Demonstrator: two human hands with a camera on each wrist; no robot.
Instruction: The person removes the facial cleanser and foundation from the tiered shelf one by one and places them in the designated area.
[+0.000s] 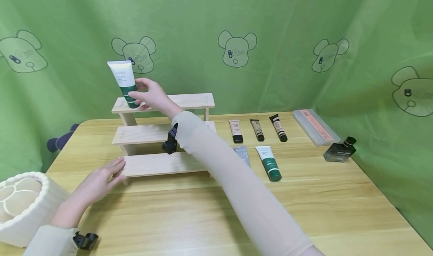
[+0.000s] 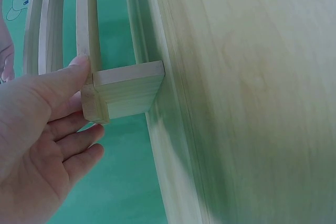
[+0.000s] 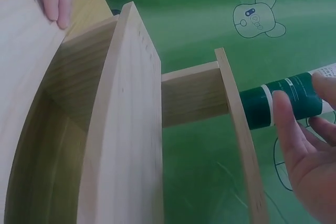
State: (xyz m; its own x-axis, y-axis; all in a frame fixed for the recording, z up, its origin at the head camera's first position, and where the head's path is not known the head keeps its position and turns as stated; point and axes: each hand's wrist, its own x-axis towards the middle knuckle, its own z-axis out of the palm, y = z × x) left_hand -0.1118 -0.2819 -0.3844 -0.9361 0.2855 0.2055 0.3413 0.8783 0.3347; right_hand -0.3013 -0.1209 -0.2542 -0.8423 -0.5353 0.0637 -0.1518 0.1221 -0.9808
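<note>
A three-tier wooden display rack (image 1: 162, 164) stands on the table. On the left end of its top tier, a white-and-green squeeze tube (image 1: 124, 75) stands cap down, leaning slightly. My right hand (image 1: 152, 96) grips this tube low on its green part, thumb and fingers on either side. In the right wrist view the tube (image 3: 299, 95) shows its green end right at the top board. My left hand (image 1: 101, 179) holds the left end of the lowest tier. Seen from the left wrist, the thumb lies along the board (image 2: 86, 19) with the fingers curled at its end.
Right of the rack lie a second green-and-white tube (image 1: 270, 165), a grey-blue tube (image 1: 242, 153) partly behind my sleeve, and three small tubes, one a BB tube (image 1: 235, 130). Farther right are a clear flat case (image 1: 316, 127) and a dark bottle (image 1: 338, 152). A white basket (image 1: 50, 199) stands at left.
</note>
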